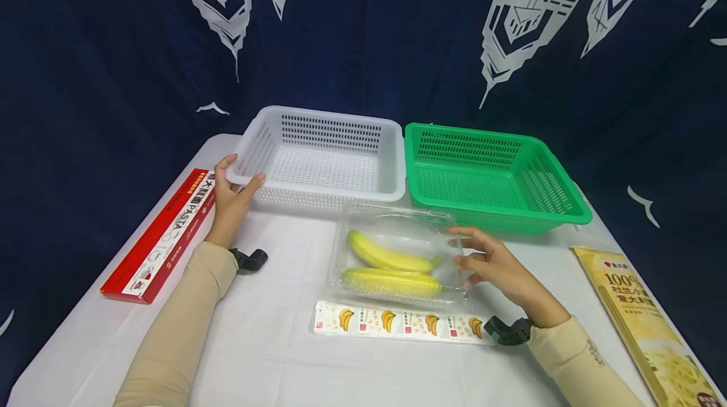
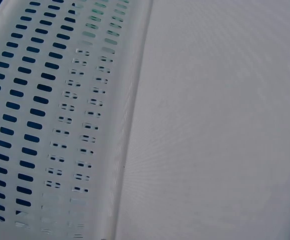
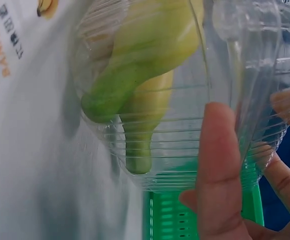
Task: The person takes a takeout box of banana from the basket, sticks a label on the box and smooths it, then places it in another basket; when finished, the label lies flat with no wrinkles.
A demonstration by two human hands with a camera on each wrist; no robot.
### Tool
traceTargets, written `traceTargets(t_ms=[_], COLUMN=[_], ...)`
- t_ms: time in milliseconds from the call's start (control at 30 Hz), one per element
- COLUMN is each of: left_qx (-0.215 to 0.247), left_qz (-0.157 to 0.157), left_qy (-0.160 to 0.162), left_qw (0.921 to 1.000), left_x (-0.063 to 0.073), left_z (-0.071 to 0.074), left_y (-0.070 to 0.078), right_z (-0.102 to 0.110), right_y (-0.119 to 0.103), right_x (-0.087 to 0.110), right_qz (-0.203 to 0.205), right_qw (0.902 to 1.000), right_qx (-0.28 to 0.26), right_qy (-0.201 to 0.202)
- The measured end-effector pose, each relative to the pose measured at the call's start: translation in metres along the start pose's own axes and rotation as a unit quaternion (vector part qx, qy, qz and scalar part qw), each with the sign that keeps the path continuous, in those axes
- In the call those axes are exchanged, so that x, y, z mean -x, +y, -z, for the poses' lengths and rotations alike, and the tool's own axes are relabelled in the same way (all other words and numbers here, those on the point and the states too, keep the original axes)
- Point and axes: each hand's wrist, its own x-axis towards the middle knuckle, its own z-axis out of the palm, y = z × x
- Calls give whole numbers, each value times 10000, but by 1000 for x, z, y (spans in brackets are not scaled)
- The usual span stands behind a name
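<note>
A clear plastic clamshell box (image 1: 411, 229) lies in the middle of the table, its lid down over two yellow bananas (image 1: 386, 255) with greenish ends. My right hand (image 1: 502, 271) grips the box's right end; in the right wrist view the thumb and fingers (image 3: 217, 165) lie along its ribbed side. Off to the left, my left hand (image 1: 230, 208) holds the near left corner of a white slotted basket (image 1: 312, 192), thumb over the rim. Only the basket's wall and the white cloth fill the left wrist view.
A green basket (image 1: 471, 211) stands right of the white one. In front of the box lies a strip of banana labels (image 1: 417, 325). A red pasta box (image 1: 161, 236) is at the left edge, a yellow noodle pack (image 1: 647, 325) at the right. Dark curtain (image 1: 363, 47) hangs behind.
</note>
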Motion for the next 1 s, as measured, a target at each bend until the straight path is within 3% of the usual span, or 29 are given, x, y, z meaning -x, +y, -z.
traceTargets(t_ms=[367, 667, 833, 1000], left_qx=[30, -117, -567, -1528], left_qz=[44, 158, 238, -82], left_qy=[-1, 37, 192, 518], left_qw=[10000, 9998, 9979, 9869], left_x=[-1, 1, 3, 6], left_z=[-2, -1, -1, -5], left_y=[-1, 6, 12, 22], right_z=[7, 11, 12, 12], right_y=[5, 3, 1, -2], right_x=[-6, -7, -3, 3], right_qz=[-122, -149, -144, 58], right_qw=[9999, 9990, 9974, 9904], right_qx=[101, 387, 697, 1349], right_qy=[64, -151, -121, 300])
